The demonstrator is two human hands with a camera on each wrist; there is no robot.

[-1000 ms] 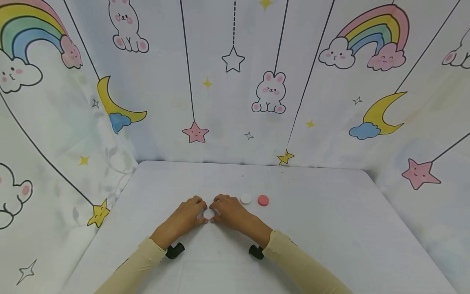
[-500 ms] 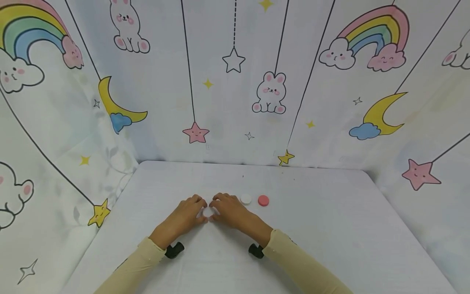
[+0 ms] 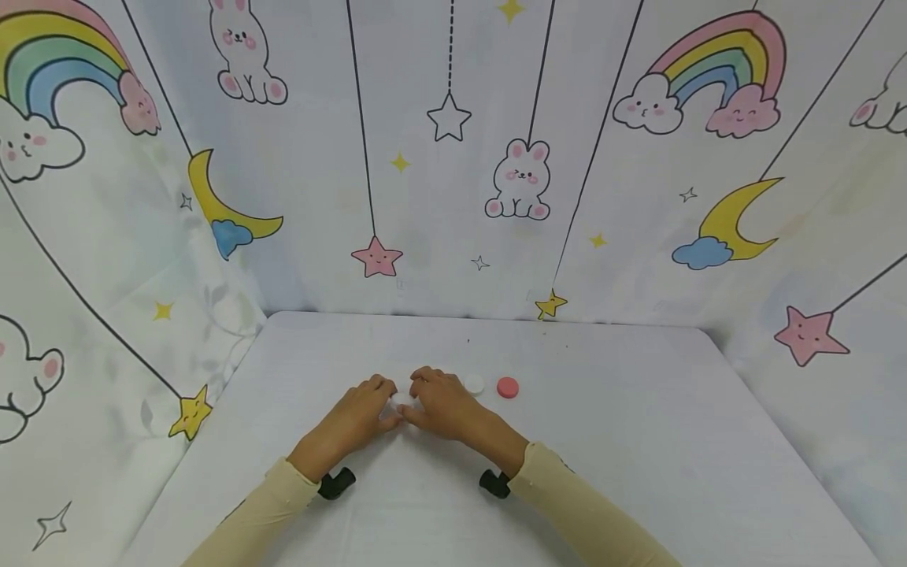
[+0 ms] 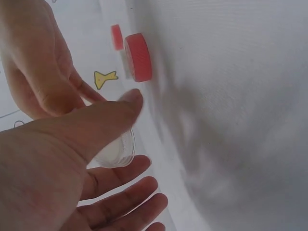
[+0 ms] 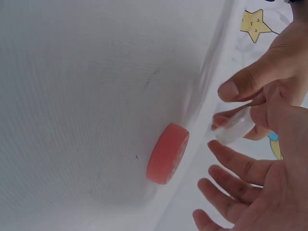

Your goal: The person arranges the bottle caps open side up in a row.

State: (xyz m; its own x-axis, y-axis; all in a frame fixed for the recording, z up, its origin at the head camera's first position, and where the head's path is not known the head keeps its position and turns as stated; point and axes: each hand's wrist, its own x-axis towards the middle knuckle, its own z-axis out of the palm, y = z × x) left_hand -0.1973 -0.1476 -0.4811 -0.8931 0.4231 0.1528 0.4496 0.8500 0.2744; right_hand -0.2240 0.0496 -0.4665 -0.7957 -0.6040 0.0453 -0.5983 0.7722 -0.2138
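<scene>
- The right hand [image 3: 442, 405] seems to pinch a clear cap [image 5: 234, 129] between thumb and index finger; its other 3 fingers are spread apart.
- The left hand [image 3: 357, 415] is close beside the clear cap, its thumb standing wide of its fingers; I cannot tell whether its fingertips touch the cap.
- The clear cap is between the 2 hands, on the left half of the white table [image 3: 602, 441].
- A white cap [image 3: 474, 385] lies just beyond the right hand, and a red cap [image 3: 508, 387] lies near it, farther right.
- The left wrist view shows 2 red pieces, the larger a ribbed cap [image 4: 138, 57].
- Black wrist devices [image 3: 336, 483] show under both beige sleeves [image 3: 591, 512].
- Behind hangs a backdrop [image 3: 439, 205] printed with rabbits, stars, moons and rainbows.
</scene>
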